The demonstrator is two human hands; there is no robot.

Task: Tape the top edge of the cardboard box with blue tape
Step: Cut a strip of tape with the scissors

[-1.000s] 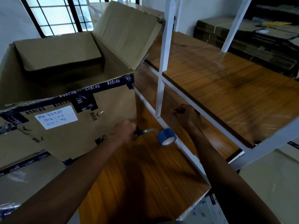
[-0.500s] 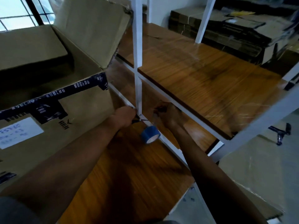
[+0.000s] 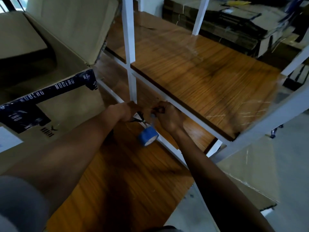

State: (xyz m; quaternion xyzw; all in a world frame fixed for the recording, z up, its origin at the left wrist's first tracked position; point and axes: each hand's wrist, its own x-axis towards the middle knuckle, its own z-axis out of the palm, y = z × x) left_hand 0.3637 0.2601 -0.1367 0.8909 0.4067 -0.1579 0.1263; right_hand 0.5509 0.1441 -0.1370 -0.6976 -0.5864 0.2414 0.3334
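Observation:
A large open cardboard box [image 3: 70, 104] stands on the left of the wooden shelf, its flaps up, with dark printed tape [image 3: 55, 88] along its front top edge. To its right, my left hand [image 3: 128, 110] grips small scissors [image 3: 139, 119] whose blades point at the strip just above a blue tape roll [image 3: 148, 136]. My right hand [image 3: 167, 116], fingers curled, pinches the strip's free end. The roll hangs below both hands, over the shelf's white rail. Both hands are apart from the box.
A white metal rack upright [image 3: 129, 47] rises just behind my hands. A higher wooden shelf board [image 3: 200, 72] spreads to the right. Flattened cardboard stacks [image 3: 225, 22] lie at the back right. The lower wooden shelf [image 3: 127, 181] runs toward me.
My hands have come together near the rack upright, and the scissors have reached the strip above the roll. The view has swung right, so the box sits further left.

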